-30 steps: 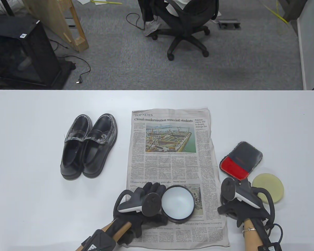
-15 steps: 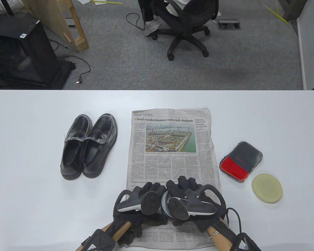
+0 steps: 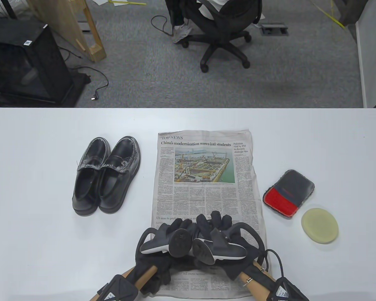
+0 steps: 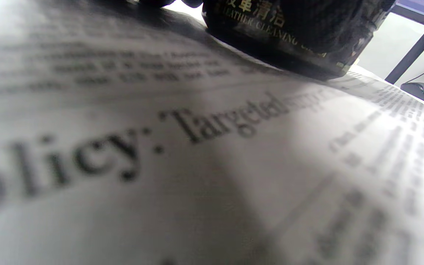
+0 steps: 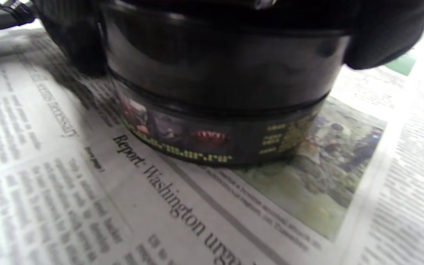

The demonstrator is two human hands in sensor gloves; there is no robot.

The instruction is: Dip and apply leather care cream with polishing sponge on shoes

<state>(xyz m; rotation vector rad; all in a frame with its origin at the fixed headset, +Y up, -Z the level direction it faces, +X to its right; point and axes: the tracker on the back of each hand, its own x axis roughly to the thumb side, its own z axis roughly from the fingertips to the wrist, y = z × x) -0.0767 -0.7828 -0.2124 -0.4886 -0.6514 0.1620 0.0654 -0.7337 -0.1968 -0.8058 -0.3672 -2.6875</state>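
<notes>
The black cream jar [image 5: 219,92] stands on the newspaper [image 3: 203,175] near the table's front edge; the table view hides it under both hands. My left hand [image 3: 183,225] holds its left side. My right hand [image 3: 213,219] lies over its top and grips the lid, with gloved fingers [image 5: 381,36] wrapped over the rim. The jar's label also shows in the left wrist view [image 4: 271,29]. The round yellow polishing sponge [image 3: 319,225] lies untouched to the right. The pair of black shoes [image 3: 106,175] stands to the left of the newspaper.
A black and red polishing mitt [image 3: 289,192] lies just behind the sponge. The white table [image 3: 34,235] stretches to both sides. An office chair [image 3: 222,28] stands on the floor beyond the table's far edge.
My right hand has moved left from beside the sponge onto the jar's top and closed on it, covering its pale top. My left hand has stayed on the jar.
</notes>
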